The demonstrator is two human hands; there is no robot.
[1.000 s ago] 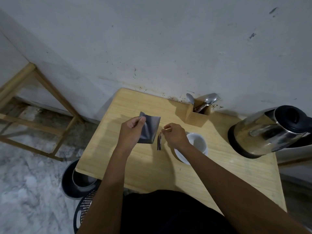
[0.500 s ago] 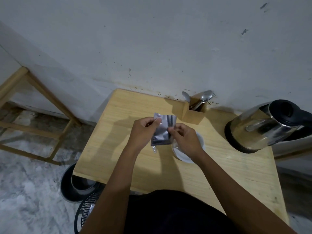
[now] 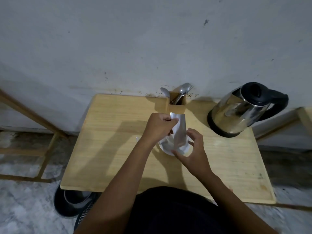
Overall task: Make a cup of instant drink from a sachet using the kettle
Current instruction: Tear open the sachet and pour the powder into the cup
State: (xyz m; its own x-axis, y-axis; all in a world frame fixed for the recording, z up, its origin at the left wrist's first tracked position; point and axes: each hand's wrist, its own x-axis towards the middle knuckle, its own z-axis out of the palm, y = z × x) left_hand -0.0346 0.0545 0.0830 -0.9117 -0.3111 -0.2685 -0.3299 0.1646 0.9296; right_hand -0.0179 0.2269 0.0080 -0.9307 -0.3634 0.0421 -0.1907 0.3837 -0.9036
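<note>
My left hand (image 3: 157, 128) pinches the top of a silver sachet (image 3: 179, 130) and holds it tilted, lower end down, over a white cup (image 3: 166, 146) on a white saucer in the middle of the wooden table (image 3: 109, 149). The cup is mostly hidden by the sachet and my hands. My right hand (image 3: 192, 152) curls around the cup's right side with fingers apart; I cannot tell whether it touches the cup. A steel kettle (image 3: 239, 112) with a black lid and handle stands at the table's back right.
A wooden holder (image 3: 177, 105) with spoons and a fork stands against the wall behind the cup. A torn silver strip (image 3: 137, 137) lies left of the saucer. Below the table's left front edge sit a dark bin (image 3: 70, 202) and a mesh basket. A wooden frame stands at left.
The torn strip has left my right hand and now lies on the table. My left hand brought the sachet over the cup and tipped it; my right hand moved beside the cup.
</note>
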